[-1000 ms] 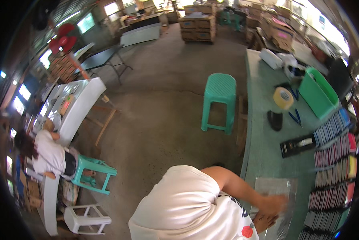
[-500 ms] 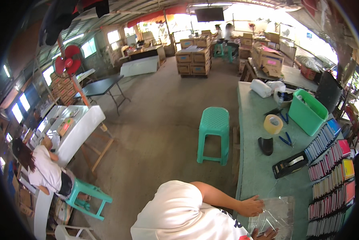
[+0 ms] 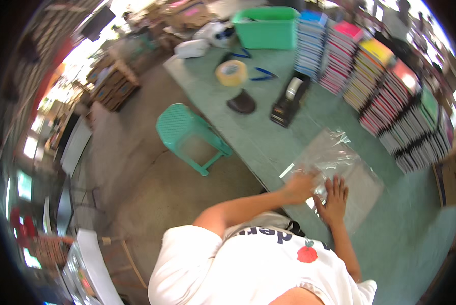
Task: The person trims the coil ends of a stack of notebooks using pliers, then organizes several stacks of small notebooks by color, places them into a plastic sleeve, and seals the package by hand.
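Clear plastic bags (image 3: 340,168), a flat stack on the green table (image 3: 421,239), just in front of the tape dispenser (image 3: 289,99), below the rows of colourful booklets (image 3: 390,86). Thin film, likely very light, limp and slippery; prone to crinkling and clinging sheet to sheet. Best taken by an edge or corner, pinched, not pressed from above.

Left hand (image 3: 300,186) at the stack's near corner, fingers curled, apparently pinching the film; exact closure hard to tell. Right hand (image 3: 333,199) flat beside it, fingers spread open, palm down on the plastic, holding nothing. Yellow tape roll (image 3: 231,72) and green bin (image 3: 266,28) well beyond the dispenser.
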Tool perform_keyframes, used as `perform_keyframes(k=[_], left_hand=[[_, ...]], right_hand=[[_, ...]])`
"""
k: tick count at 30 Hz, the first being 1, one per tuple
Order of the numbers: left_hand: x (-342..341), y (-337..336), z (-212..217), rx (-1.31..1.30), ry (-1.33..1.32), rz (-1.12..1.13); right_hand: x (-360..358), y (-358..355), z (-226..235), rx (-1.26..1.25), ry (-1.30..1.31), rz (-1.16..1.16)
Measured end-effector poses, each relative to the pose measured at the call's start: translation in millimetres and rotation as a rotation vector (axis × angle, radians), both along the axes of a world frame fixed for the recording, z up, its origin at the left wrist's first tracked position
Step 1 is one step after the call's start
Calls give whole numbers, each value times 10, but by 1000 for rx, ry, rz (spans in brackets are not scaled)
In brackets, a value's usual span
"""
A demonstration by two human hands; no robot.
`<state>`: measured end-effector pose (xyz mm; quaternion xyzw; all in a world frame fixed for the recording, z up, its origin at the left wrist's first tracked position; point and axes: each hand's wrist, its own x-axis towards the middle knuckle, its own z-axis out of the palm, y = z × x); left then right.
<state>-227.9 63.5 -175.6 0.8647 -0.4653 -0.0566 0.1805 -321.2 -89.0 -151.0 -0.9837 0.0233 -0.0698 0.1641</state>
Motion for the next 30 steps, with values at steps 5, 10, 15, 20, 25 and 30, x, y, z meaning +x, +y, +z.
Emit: perform_keyframes(k=[5, 10, 15, 20, 25, 30], left_hand=[[305, 628, 98, -31, -114, 43], [1484, 915, 766, -443, -375, 92], [3406, 1331, 725, -192, -269, 358], [4310, 1333, -48, 7, -355, 254], [4322, 1133, -78, 21, -323, 293], [4268, 1170, -34, -104, -213, 384]], right_hand=[[95, -25, 173, 46, 93, -48], [390, 52, -40, 84, -124, -138], [633, 323, 70, 145, -32, -175], [824, 455, 373, 95, 201, -231], [872, 556, 368, 123, 288, -360], [919, 610, 288, 126, 229, -380]])
